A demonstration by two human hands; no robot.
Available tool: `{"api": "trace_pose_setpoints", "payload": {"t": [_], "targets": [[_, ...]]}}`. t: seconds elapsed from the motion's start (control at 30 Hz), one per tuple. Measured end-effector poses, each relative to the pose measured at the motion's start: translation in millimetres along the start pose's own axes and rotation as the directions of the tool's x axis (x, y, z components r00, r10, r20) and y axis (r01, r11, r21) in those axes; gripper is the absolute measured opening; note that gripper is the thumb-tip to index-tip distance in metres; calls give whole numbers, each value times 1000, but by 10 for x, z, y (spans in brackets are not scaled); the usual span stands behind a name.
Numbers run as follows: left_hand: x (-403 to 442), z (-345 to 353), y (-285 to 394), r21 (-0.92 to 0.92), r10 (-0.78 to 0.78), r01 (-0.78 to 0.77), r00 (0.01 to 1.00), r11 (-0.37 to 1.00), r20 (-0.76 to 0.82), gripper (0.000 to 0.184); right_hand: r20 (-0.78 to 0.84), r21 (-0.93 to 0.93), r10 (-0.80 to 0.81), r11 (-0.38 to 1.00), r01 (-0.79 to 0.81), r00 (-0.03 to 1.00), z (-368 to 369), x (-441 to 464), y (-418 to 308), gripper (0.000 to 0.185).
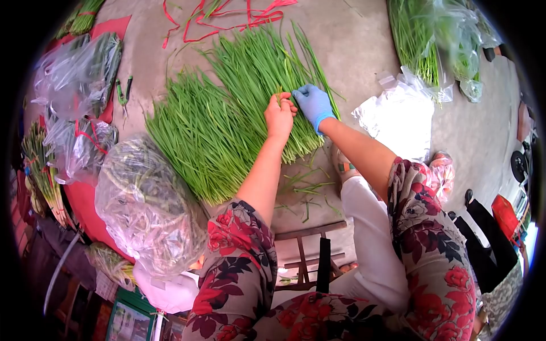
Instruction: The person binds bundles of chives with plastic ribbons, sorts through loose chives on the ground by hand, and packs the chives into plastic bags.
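A wide spread of long green stalks with leafy tops lies on the concrete floor in front of me. Over its right part, my bare left hand is closed, its fingertips pinching a few thin stalks. My right hand, in a blue glove, is beside it, fingers curled together close to the left fingertips. What the gloved fingers hold, if anything, is hidden. Pale stalk ends face me below both hands, and loose green bits are scattered on the floor nearer to me.
Red ribbon lies beyond the stalks. Green-handled snips are at the left, near bagged greens. White plastic bags lie at the right, below more bagged greens. A wooden stool is beneath me.
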State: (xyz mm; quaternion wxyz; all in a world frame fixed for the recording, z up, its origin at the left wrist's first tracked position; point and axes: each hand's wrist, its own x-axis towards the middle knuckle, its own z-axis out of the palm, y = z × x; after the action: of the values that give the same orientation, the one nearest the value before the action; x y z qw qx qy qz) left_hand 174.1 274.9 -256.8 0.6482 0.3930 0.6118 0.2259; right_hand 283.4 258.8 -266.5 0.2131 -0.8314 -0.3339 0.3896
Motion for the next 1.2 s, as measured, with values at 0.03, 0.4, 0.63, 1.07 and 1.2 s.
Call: {"api": "trace_pose_setpoints", "payload": {"t": [0.03, 0.4, 0.63, 1.07, 1.2], "targets": [[-4, 1, 3, -1, -4, 4, 1000, 1000, 0, 18, -3, -49, 0, 999, 0, 1000, 5, 25, -10, 23], [15, -33, -36, -63, -7, 7, 1000, 998, 8, 18, 128, 434, 112, 887, -157, 985, -131, -53, 63, 16], [-5, 19, -36, 138, 114, -102, 990, 985, -84, 22, -11, 372, -266, 894, 251, 964, -97, -187, 184, 17], [-43, -24, -76, -178, 2, 7, 999, 984, 51, 21, 290, 450, -163, 893, 16, 943, -12, -197, 168, 16], [-21, 7, -90, -291, 10, -14, 1000, 956, -18, 18, 267, 437, 89, 876, -202, 960, -138, -218, 15, 19]]}}
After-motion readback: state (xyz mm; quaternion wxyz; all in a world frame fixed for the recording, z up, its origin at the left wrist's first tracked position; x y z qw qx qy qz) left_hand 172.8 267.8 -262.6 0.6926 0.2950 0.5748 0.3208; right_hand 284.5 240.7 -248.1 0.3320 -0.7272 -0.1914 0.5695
